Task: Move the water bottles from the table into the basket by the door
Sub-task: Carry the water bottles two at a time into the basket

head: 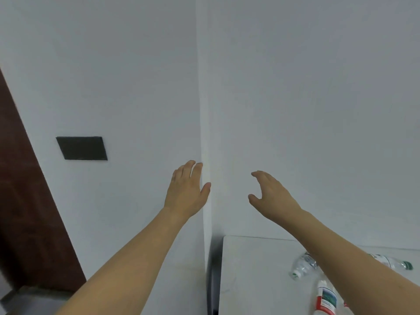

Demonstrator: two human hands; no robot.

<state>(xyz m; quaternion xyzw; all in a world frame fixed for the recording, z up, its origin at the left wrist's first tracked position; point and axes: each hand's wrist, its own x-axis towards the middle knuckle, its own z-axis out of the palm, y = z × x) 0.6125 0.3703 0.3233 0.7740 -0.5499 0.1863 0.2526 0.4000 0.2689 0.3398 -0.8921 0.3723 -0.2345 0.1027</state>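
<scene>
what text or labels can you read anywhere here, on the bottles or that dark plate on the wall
No text can be read here.
Bottle with red and white label: has a teal patch and printing, too blurred to read.
Clear bottle lying on the table: no legible label.
Green-capped bottle: label mostly hidden by the right arm, unreadable.
Dark wall plate: blank, no markings visible.

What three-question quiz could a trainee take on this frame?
1. True or false: either hand grips a bottle.
2. How many bottles show on the table?
3. Which is in view: A) basket B) door?

Key:
1. False: left hand and right hand are open, empty.
2. Three, lying on the table: clear bottle, green-capped bottle, red-labelled bottle.
3. B: door; no basket shows.
</scene>
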